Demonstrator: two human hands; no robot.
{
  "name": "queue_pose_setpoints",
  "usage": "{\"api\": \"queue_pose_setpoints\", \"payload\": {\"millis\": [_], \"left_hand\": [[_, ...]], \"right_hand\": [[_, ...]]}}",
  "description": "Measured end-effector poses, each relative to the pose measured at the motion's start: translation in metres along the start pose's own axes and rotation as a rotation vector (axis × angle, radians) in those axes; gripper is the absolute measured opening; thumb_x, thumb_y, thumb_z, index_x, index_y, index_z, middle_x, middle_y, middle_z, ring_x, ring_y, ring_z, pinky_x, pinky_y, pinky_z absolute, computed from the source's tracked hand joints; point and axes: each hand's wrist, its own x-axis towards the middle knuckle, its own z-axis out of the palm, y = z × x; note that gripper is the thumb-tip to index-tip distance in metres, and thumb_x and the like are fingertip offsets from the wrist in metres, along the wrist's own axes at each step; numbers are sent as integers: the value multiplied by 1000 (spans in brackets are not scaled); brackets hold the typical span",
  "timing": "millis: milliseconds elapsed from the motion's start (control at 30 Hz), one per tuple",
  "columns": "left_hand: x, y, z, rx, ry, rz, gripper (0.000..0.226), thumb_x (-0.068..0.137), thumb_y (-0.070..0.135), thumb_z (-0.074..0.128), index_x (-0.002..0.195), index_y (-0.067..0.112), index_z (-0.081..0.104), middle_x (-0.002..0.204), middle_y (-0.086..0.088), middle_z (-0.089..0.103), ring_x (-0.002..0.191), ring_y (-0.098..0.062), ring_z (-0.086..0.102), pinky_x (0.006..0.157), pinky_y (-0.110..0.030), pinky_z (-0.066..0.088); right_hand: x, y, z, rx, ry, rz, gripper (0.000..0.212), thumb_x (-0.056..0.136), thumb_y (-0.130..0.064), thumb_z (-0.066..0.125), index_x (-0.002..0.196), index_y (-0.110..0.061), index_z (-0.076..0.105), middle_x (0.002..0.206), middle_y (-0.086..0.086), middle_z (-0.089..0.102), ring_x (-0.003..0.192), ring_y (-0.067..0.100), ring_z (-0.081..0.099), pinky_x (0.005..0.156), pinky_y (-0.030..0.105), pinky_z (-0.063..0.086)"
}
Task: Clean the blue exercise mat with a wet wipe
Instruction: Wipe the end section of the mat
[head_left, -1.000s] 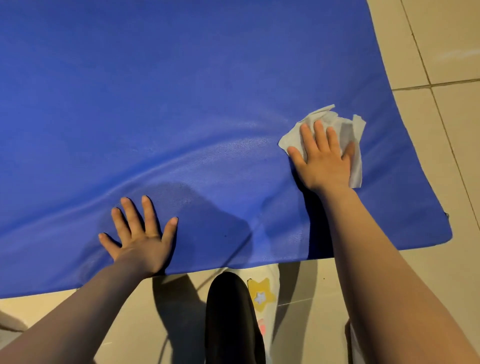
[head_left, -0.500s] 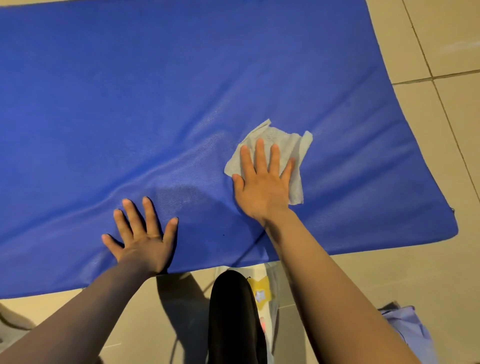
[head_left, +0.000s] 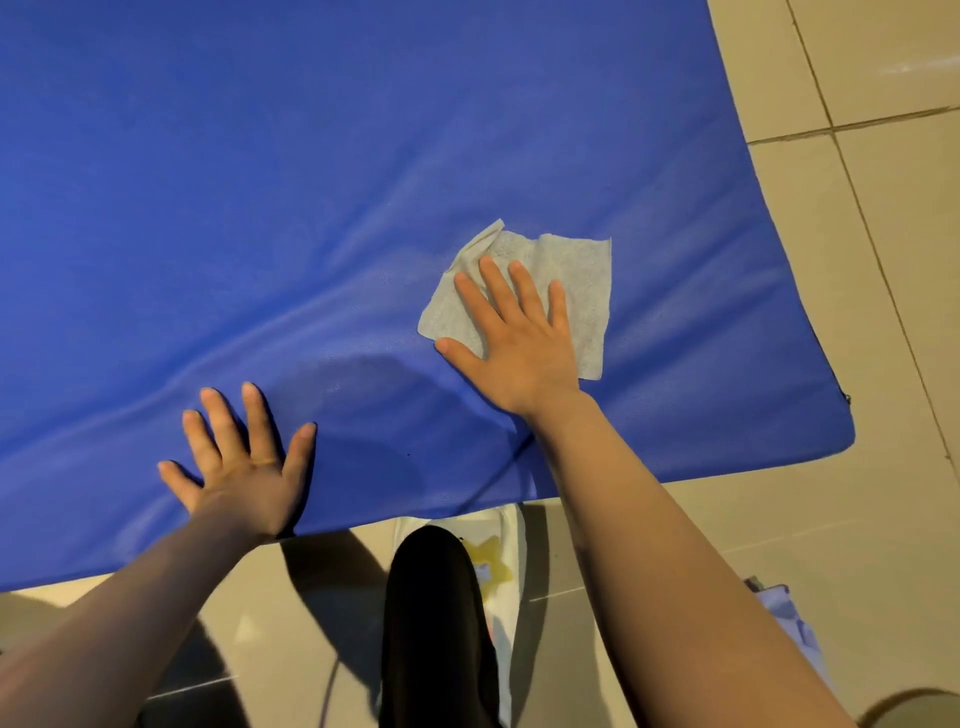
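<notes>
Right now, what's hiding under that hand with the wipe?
Under the right hand lies the wet wipe, spread flat on the blue mat. Its edges stick out around the fingers; the part beneath the palm is covered.

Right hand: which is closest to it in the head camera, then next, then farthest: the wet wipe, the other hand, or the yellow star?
From the right hand:
1. Wet wipe, directly under its straight fingers.
2. Left hand, flat on the blue mat, nearer the person's edge.
3. Yellow star, on the floor beyond the mat's near edge.
</notes>
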Motion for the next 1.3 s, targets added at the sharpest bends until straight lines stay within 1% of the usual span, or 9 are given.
{"api": "queue_pose_setpoints", "payload": {"millis": [233,433,533,600,733,800,967,1100,1300], "left_hand": [[2,0,-6,24,-69,16,74,98,62,17,152,32,-24,158,-1,-36,148,-24,-28,117,-57,-9],[2,0,-9,-3,-86,34,75,98,65,18,152,34,-24,157,1,-37,147,-22,-30,116,-56,-12],[4,-2,-7,-1,-80,28,76,97,66,16,151,33,-26,157,0,-38,146,-23,-31,116,-56,-11],[4,-3,-7,9,-88,26,76,98,65,15,151,31,-27,156,-2,-39,146,-25,-31,117,-57,-10],[2,-2,-7,3,-68,23,75,99,63,17,151,31,-26,157,-2,-37,147,-25,-30,117,-57,-9],[2,-2,-7,1,-53,24,75,98,64,17,152,32,-24,158,-1,-36,147,-24,-29,117,-56,-9],[2,-4,-4,-8,-35,29,75,98,63,18,152,33,-24,159,-1,-34,148,-24,-28,116,-57,-9],[3,-2,-1,-8,-23,21,75,98,62,17,153,31,-23,160,-2,-32,148,-25,-25,116,-58,-6],[2,-1,-2,8,-28,22,74,99,61,16,153,29,-24,159,-4,-34,148,-27,-26,116,-58,-5]], "right_hand": [[3,10,-6,-29,-20,85,77,91,-74,25,155,-40,-3,163,-12,-15,150,15,-15,117,49,-15],[-8,114,-41,53,104,561,67,100,-59,20,158,-29,4,165,0,-5,151,25,-4,120,53,-2],[-3,98,-39,65,85,648,67,102,-55,18,158,-24,0,165,5,-8,151,31,-7,119,55,-3],[-1,54,-25,46,67,492,64,103,-53,18,158,-24,0,165,4,-9,150,33,-7,119,55,-5],[-14,-52,5,44,-136,-123,66,96,-63,8,156,-35,8,164,-7,-9,150,22,-15,114,50,-21],[-13,-64,5,13,-206,-213,70,91,-69,4,155,-40,9,164,-12,-9,150,17,-16,113,50,-24],[11,50,-35,-93,-69,117,55,103,-50,0,155,-32,2,159,-8,-19,151,26,-10,108,37,-29],[-1,150,-69,26,-2,585,56,105,-45,18,157,-32,2,165,0,-8,151,28,-7,119,49,-3],[14,90,-45,33,17,637,59,105,-43,17,157,-25,-4,164,7,-11,150,34,-9,117,60,-3]]}}
